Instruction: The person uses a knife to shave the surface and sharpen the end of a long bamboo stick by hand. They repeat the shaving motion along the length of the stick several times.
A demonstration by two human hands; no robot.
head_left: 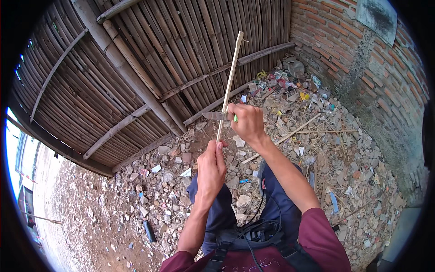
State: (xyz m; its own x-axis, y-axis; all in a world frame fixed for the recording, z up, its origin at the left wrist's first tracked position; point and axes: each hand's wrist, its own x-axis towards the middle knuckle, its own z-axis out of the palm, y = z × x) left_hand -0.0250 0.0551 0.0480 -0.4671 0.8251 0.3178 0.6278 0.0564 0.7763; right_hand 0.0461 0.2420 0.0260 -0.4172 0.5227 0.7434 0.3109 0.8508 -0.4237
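Note:
A long pale bamboo strip (231,75) rises away from me, tilted slightly right, with a thin curl of fibre at its far end. Its near end is pinched between the thumb and fingers of my left hand (212,164). Higher up the strip, my right hand (247,121) is closed round a knife (215,116) with a bit of green handle showing. The blade points left and crosses the strip, touching it or very close. My right fingers hide most of the handle.
Rubble and litter cover the ground (154,199). More bamboo sticks (290,134) lie right of my knees. A slatted bamboo wall (181,50) stands ahead and left, a brick wall (335,59) at the right. A black cable (265,195) hangs over my lap.

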